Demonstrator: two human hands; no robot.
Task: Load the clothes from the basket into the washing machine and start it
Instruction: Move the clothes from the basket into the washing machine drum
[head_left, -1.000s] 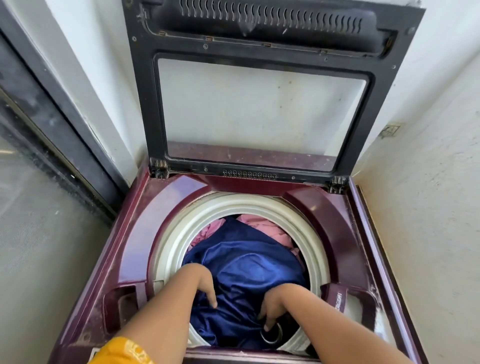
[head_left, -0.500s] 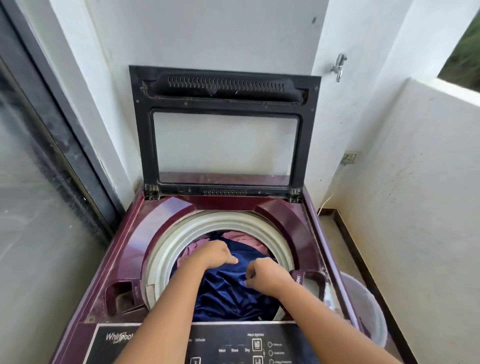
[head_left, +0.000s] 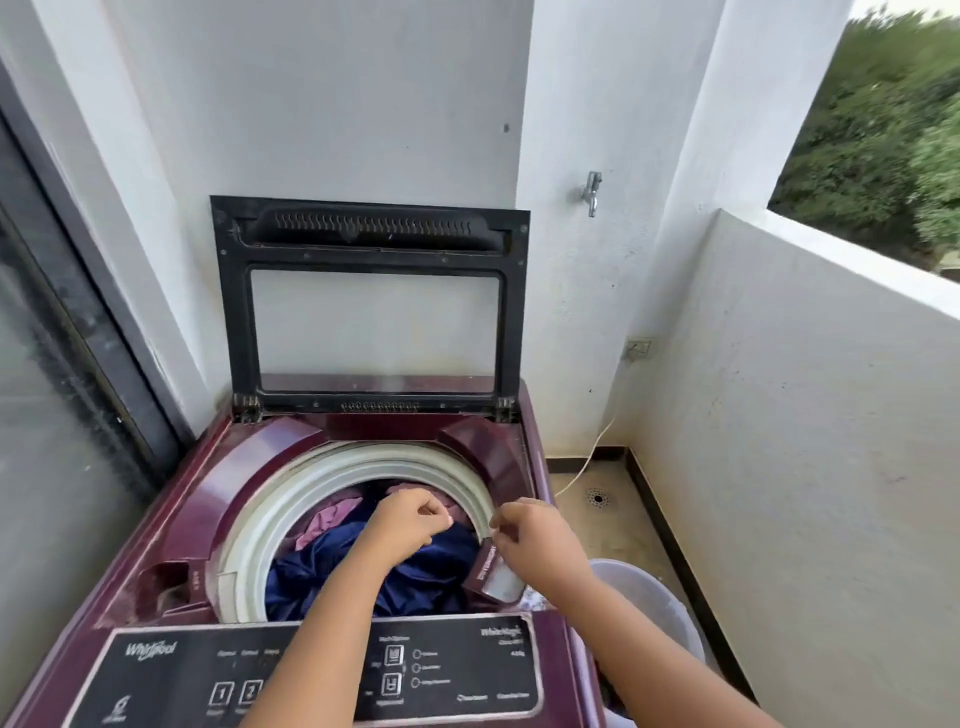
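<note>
In the lower middle of the frame the washing machine (head_left: 208, 493) stands with its lid (head_left: 369, 228) up. Blue cloth (head_left: 322, 566) and pink cloth (head_left: 327, 519) lie in the drum. Both hands sit higher and further right than half a second ago. The left hand (head_left: 410, 519) hovers over the drum, fingers curled, holding nothing. The right hand (head_left: 535, 535) is curled at the white rim (head_left: 363, 462); I cannot tell whether it pinches anything. A pale basket (head_left: 654, 608) sits at lower right.

White walls (head_left: 363, 104) meet at a corner. A tap (head_left: 591, 191) sticks out of the pillar, and a socket (head_left: 639, 348) sits low on the wall. A cable (head_left: 591, 458) trails to the beige floor (head_left: 623, 530) near a drain (head_left: 597, 498). A dark-framed glass door (head_left: 52, 415) stands on the left. Over the parapet (head_left: 831, 270), blurred greenery (head_left: 883, 130), probably trees, in daylight.
</note>
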